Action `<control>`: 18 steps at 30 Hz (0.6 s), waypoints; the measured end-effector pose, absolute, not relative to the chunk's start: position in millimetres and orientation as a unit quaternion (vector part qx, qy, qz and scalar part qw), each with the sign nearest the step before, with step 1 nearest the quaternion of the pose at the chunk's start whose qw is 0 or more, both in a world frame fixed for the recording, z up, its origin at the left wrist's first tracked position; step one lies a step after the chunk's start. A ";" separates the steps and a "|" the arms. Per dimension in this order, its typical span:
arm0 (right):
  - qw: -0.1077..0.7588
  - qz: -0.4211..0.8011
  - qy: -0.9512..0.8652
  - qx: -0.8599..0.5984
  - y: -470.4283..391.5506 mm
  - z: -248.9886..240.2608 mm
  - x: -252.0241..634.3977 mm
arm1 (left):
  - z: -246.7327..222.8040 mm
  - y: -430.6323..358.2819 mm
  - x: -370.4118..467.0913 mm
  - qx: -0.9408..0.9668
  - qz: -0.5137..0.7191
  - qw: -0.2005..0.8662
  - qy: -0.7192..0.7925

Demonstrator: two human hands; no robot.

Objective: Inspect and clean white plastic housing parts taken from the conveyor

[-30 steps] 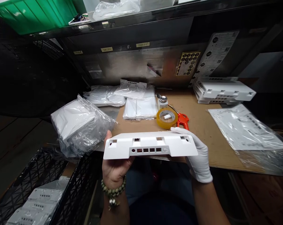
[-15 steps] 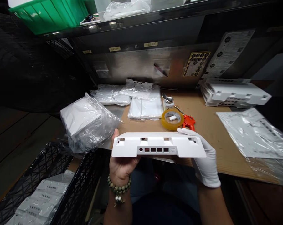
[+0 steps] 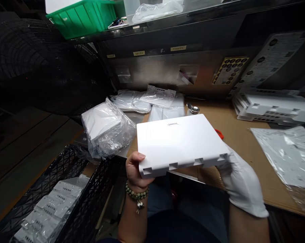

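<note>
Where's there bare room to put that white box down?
On the brown cardboard, the patch between the red handle, the white stack and the bagged sheet is bare. The back left is crowded with wrapped packets and a bulky plastic bag. The white box hides what's behind it.

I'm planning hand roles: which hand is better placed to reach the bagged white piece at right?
Probably the right hand: both hands hold the white housing, but the left hand is farther from the bagged white piece.

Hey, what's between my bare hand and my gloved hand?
A white casing spans that stretch in the head view, held by the bare left hand and the gloved right hand.
</note>
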State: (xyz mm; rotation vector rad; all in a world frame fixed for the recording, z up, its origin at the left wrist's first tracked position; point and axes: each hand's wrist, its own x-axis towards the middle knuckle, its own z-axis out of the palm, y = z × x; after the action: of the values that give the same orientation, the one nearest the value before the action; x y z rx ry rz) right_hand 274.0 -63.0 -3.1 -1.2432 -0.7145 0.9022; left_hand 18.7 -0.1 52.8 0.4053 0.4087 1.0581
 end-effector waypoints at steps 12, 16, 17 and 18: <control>0.643 0.444 -0.295 -0.550 -81.5 2.3 269.5 | 37.6 2.8 8.1 0.277 0.566 0.751 0.199; 0.647 0.449 -0.306 -0.535 -83.1 4.9 269.9 | 35.6 2.2 4.5 0.314 0.563 0.754 0.126; 0.646 0.450 -0.304 -0.536 -83.7 6.9 269.3 | 35.1 2.3 4.0 0.325 0.556 0.759 0.100; 0.645 0.451 -0.302 -0.538 -84.2 9.0 268.8 | 34.6 2.4 3.7 0.335 0.547 0.764 0.075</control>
State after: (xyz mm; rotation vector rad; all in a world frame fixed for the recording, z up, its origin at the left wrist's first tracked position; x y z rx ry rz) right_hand 268.8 -84.2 9.0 -1.2257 -0.6871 1.0275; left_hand 3.7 2.4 34.6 0.7281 0.1628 1.1885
